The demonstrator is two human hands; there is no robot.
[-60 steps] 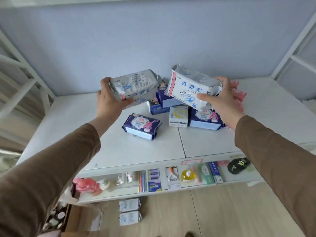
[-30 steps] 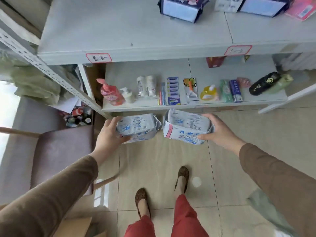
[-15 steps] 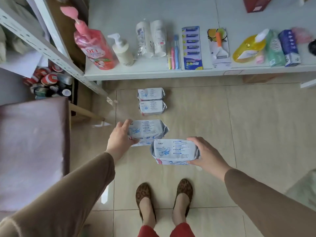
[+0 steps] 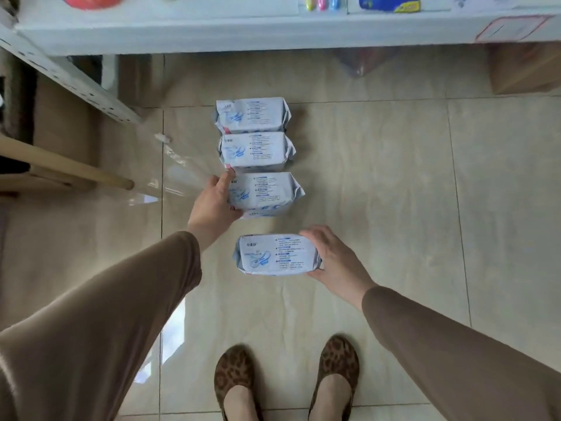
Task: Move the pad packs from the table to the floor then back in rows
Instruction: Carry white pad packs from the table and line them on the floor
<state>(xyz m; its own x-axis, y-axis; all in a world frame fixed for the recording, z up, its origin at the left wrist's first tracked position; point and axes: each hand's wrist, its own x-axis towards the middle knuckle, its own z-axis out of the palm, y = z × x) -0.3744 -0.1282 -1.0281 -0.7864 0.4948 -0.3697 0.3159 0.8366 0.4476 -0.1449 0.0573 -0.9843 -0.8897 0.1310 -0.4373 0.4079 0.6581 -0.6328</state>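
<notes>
Two pale blue pad packs lie on the tiled floor in a column, the far pack [image 4: 251, 114] and the second pack [image 4: 256, 151] touching it. My left hand [image 4: 216, 203] grips the left end of a third pack [image 4: 266, 192], held right behind the second one, low at the floor. My right hand [image 4: 332, 257] holds the right end of a fourth pack [image 4: 277, 254], apart from the third by a gap. Whether the held packs touch the floor I cannot tell.
A white shelf edge [image 4: 273, 28] runs across the top, with a slanted white metal post [image 4: 69, 77] at left. A wooden bar [image 4: 63, 165] juts in from the left. A cardboard box [image 4: 525, 68] sits at top right. My feet [image 4: 285, 381] stand below the packs.
I bent down from the table to the floor. Both hands carried their packs lower and forward; the left pack now sits right behind the two packs on the floor.
</notes>
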